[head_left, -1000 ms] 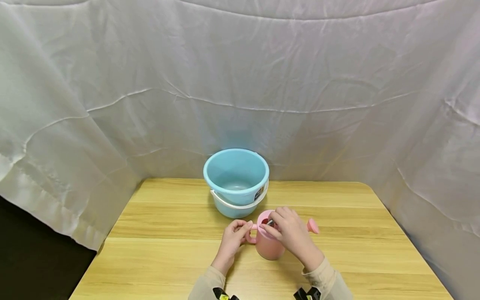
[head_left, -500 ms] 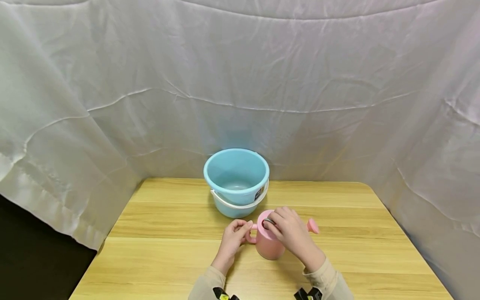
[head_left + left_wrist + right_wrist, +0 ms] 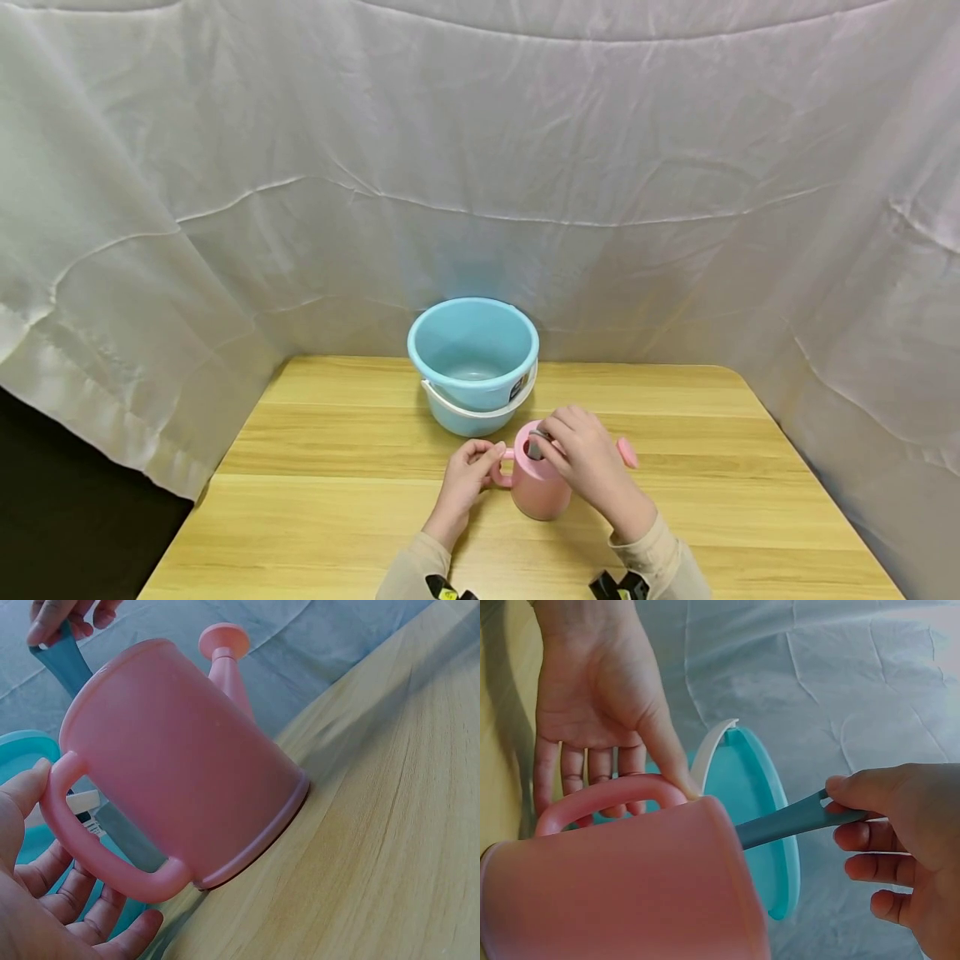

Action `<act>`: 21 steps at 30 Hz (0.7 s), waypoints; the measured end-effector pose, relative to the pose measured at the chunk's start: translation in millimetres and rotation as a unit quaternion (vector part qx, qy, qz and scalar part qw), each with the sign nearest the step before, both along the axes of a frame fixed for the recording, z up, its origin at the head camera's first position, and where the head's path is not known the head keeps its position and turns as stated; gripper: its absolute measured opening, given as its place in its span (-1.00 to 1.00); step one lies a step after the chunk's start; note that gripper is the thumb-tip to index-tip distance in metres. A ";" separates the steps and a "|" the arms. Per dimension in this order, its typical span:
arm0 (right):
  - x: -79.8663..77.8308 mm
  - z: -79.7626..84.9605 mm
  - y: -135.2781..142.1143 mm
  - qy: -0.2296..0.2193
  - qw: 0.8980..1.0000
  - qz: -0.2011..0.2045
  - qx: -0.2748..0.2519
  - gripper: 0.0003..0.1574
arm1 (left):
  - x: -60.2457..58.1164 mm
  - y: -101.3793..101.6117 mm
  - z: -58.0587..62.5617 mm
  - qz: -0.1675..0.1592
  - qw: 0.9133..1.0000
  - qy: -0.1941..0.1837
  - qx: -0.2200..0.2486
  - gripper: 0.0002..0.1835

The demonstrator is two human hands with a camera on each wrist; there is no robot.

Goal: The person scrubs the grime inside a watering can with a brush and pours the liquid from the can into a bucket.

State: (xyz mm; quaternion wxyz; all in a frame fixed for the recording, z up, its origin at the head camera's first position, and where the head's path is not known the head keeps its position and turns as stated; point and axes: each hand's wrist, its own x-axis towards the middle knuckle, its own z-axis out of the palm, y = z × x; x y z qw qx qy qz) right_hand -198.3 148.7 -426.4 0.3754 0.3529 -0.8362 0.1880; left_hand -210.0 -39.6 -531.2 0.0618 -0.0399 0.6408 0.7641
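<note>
A pink watering can (image 3: 542,492) stands upright on the table, its spout to the right. My left hand (image 3: 467,479) holds the can's handle (image 3: 112,866), thumb on the upper part and fingers behind the loop. My right hand (image 3: 583,457) is over the can's top opening. Its thumb and fingers pinch the upper end of a flat grey-blue handle (image 3: 795,821), which widens toward that end. The handle's lower part is hidden inside the can, so I cannot tell what utensil it belongs to.
Just behind the can, a light blue bucket (image 3: 442,385) with a white bail handle (image 3: 480,414) stands near the table's back edge. Pale cloth (image 3: 480,150) hangs behind and at both sides of the wooden table (image 3: 337,517).
The grey-blue handle sinks lower at half a second ago, then shows more above the opening now. My right hand has shifted slightly up. The left hand stays on the can's handle.
</note>
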 end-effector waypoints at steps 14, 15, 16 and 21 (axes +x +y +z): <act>0.3 -0.6 -2.6 0.004 1.000 0.012 -0.028 -0.83 | -3.6 0.2 -3.9 -0.002 1.000 -0.012 0.001 -0.66; -0.1 -2.0 -2.6 0.003 1.000 0.011 -0.027 -0.82 | -3.5 0.2 -3.6 -0.002 1.000 -0.012 0.000 -0.65; -0.3 -3.4 -2.5 -0.002 1.000 0.008 -0.025 -0.82 | -3.2 0.2 -3.2 -0.003 1.000 -0.012 0.000 -0.65; -2.0 -11.1 -2.0 -0.012 1.000 0.002 -0.014 -0.84 | -1.6 -0.1 -1.2 -0.002 1.000 -0.007 0.002 -0.64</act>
